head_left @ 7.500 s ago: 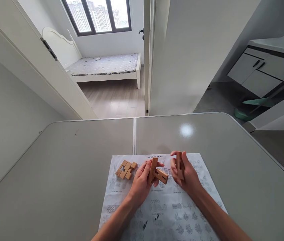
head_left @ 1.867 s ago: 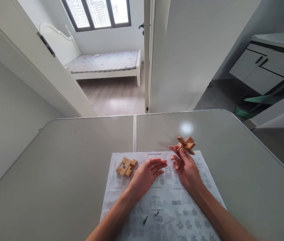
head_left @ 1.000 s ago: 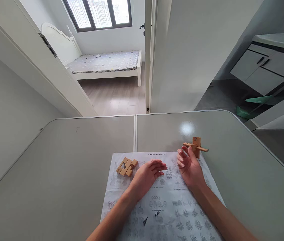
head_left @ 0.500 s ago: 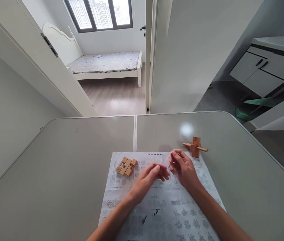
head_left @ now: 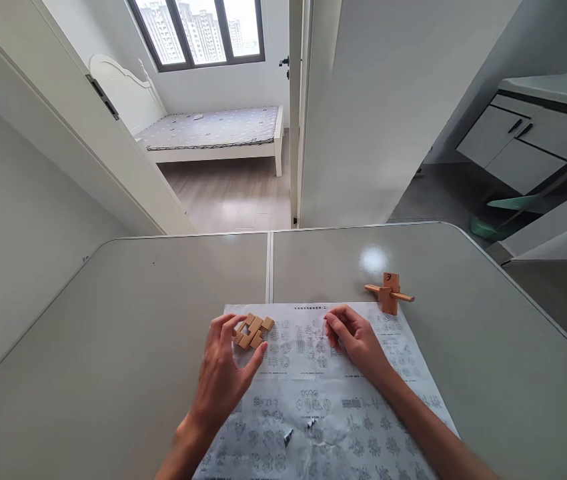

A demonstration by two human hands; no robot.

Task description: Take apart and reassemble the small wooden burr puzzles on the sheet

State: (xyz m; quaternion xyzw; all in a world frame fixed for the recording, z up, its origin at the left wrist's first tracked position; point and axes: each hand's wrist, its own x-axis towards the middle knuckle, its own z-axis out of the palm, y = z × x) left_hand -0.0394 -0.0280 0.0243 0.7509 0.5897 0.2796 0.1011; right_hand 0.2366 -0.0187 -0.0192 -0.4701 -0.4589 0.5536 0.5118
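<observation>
My left hand (head_left: 226,377) hovers over a flat cluster of notched wooden puzzle pieces (head_left: 253,331) at the left of a printed instruction sheet (head_left: 343,400). Its fingers are spread around the cluster, thumb and fingertips close to it, with no grip that I can see. My right hand (head_left: 356,340) rests on the sheet with its fingers curled loosely and nothing in them. An assembled wooden cross (head_left: 389,293) stands on the grey table (head_left: 113,333) just past the sheet's far right corner, apart from both hands.
The table's seam (head_left: 269,267) runs away from me down its middle. Beyond the far edge are an open doorway to a bedroom with a bed (head_left: 213,130), a white wall, and grey cabinets (head_left: 528,140) at the right.
My right hand set the assembled cross down on the table and drew back onto the sheet. My left hand moved left from the sheet's middle to the wooden cluster.
</observation>
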